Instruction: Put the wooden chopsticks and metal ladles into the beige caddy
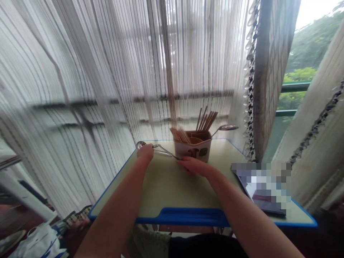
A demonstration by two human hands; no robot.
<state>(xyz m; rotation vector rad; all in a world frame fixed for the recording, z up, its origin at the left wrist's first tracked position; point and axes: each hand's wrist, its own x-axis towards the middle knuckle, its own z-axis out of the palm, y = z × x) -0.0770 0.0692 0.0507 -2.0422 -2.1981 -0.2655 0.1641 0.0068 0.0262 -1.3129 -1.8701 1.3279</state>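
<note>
My left hand (145, 153) is closed around a shiny metal utensil with a round head (140, 144), near the table's far left corner. Behind the hand, thin metal handle parts (162, 152) stretch to the right. My right hand (192, 165) has its fingertips at the dark end of the longer handle part, just in front of the utensil holder (192, 149). Whether these parts belong to one utensil or two, I cannot tell. The holder carries wooden chopsticks (206, 121), a bundle of paler sticks (180, 135) and a metal ladle (228, 127) leaning out to the right.
A cream table top (172, 186) with a blue edge lies under my arms. A dark flat tablet-like object (266, 209), partly blurred out, rests on its right side. Sheer striped curtains (107, 71) hang behind the table. A white bag (40, 242) lies at the lower left.
</note>
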